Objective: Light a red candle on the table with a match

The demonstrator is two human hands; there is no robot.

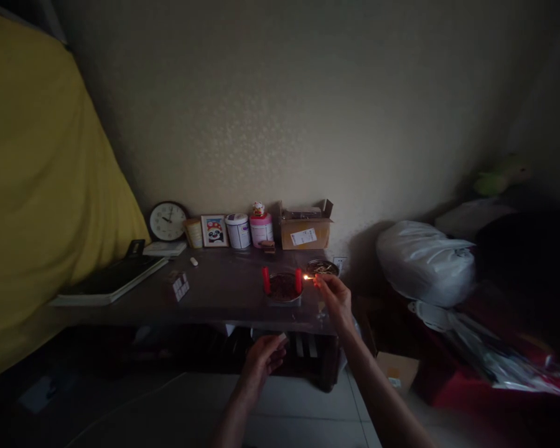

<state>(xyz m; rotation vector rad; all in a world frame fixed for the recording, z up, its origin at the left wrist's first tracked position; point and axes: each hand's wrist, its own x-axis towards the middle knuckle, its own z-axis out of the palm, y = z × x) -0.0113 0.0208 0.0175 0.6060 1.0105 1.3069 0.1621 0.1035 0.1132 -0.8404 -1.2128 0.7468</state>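
Match (311, 278), burning, juts leftward from right grip (336, 298) pinching it; left grip (264, 353) pinches perhaps a matchbox (282, 340).

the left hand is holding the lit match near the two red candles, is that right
Not quite: the head view shows the right hand holding the lit match. It is indeed near the two red candles.
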